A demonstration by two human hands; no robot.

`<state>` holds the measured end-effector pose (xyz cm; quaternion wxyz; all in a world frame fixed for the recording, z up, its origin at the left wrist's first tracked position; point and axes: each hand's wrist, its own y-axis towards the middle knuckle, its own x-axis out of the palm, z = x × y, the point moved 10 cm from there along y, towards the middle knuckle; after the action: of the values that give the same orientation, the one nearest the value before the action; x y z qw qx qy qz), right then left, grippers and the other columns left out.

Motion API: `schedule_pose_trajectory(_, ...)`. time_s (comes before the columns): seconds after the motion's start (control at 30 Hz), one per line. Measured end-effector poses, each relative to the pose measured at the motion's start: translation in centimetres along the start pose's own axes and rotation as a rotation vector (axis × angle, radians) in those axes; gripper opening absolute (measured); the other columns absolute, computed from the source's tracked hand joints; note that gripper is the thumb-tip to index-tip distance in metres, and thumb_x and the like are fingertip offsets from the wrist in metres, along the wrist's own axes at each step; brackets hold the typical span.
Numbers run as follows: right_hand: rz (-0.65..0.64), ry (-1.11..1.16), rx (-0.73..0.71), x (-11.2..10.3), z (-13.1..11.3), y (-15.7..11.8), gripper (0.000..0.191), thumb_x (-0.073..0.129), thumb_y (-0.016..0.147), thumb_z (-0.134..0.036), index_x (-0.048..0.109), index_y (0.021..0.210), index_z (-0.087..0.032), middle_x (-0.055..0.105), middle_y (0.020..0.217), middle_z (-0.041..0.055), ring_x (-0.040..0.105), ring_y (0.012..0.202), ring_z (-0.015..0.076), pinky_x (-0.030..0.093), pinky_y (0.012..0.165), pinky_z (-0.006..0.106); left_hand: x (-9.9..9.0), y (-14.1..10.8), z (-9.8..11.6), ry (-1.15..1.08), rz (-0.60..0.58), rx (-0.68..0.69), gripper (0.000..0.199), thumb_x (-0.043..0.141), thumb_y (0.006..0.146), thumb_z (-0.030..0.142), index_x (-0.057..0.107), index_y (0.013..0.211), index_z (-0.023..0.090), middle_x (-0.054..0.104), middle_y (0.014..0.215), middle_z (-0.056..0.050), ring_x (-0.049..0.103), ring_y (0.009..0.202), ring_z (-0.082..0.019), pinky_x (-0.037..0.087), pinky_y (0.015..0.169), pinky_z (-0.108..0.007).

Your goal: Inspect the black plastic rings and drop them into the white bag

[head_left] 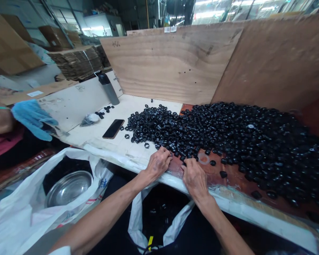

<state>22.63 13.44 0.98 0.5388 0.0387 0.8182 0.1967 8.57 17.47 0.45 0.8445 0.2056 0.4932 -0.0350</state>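
A large heap of small black plastic rings and caps (159, 124) spreads over the tabletop and thickens toward the right. At the heap's front edge my left hand (158, 163) has its fingers curled together; whatever sits between the fingertips is too small to make out. Just to its right, my right hand (196, 177) is closed in a pinch, with a small black plastic part at its fingertips beside the heap. Below both hands, a white sack (136, 219) hangs open under the table edge, with dark pieces inside.
A phone (113, 128), a grey bottle (110, 88) and a small plastic bag (90, 119) lie or stand at the left. Wooden boards (170, 67) wall the back. Another white sack (18, 212) holds a metal bowl (69, 187). Another person's arm (1, 120) shows far left.
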Motion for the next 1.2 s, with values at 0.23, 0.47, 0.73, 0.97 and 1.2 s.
schedule_pose_trajectory(0.23, 0.002, 0.857, 0.248, 1.5, 1.5, 1.2, 0.017, 0.058, 0.089, -0.027, 0.066, 0.101, -0.018, 0.069, 0.101, 0.0082, 0.069, 0.08, 0.0193, 0.058, 0.068, 0.029, -0.9, -0.7, -1.9, -0.678, -0.023, -0.221, 0.01, 0.064, 0.084, 0.021, 0.063, 0.092, 0.017, 0.07, 0.088, -0.003, 0.066, 0.079, -0.016, 0.052, 0.074, -0.028)
schedule_pose_trajectory(0.47, -0.036, 1.092, 0.262, 2.4, 0.0, 2.8, 0.025, 0.066, 0.084, -0.028, 0.067, 0.108, -0.02, 0.07, 0.099, 0.0059, 0.07, 0.086, 0.0191, 0.059, 0.075, 0.03, 0.5, -1.7, -2.8, -1.289, -0.135, -0.427, 0.034, 0.076, 0.076, 0.026, 0.068, 0.106, 0.014, 0.074, 0.095, -0.007, 0.069, 0.083, -0.015, 0.052, 0.08, -0.028)
schedule_pose_trajectory(0.73, 0.03, 0.838, 0.002, 0.0, -2.3, 3.7, 0.018, 0.059, 0.089, -0.02, 0.074, 0.1, -0.02, 0.069, 0.102, 0.007, 0.067, 0.093, 0.0193, 0.054, 0.082, 0.03, 0.5, -1.5, -3.2, -1.332, -0.088, -0.4, 0.035, 0.08, 0.074, 0.021, 0.068, 0.106, 0.015, 0.072, 0.094, -0.005, 0.065, 0.079, -0.012, 0.05, 0.07, -0.02)
schedule_pose_trajectory(0.97, 0.047, 0.813, 0.068, 0.8, -1.7, 3.3, 0.015, 0.059, 0.09, -0.026, 0.066, 0.103, -0.021, 0.07, 0.093, 0.0052, 0.068, 0.081, 0.0184, 0.057, 0.074, 0.03, -0.1, -1.5, -2.6, -1.331, -0.054, -0.341, 0.035, 0.08, 0.075, 0.022, 0.067, 0.106, 0.014, 0.072, 0.102, -0.008, 0.07, 0.092, -0.018, 0.055, 0.087, -0.03)
schedule_pose_trajectory(1.2, 0.006, 0.811, 0.098, 1.5, -1.5, 3.0, 0.012, 0.055, 0.095, -0.029, 0.063, 0.098, -0.021, 0.069, 0.088, 0.0043, 0.067, 0.076, 0.017, 0.056, 0.072, 0.028, -0.6, -1.7, -2.6, -1.162, -0.021, -0.297, 0.028, 0.075, 0.079, 0.021, 0.07, 0.106, 0.015, 0.07, 0.11, -0.009, 0.068, 0.098, -0.019, 0.055, 0.089, -0.029)
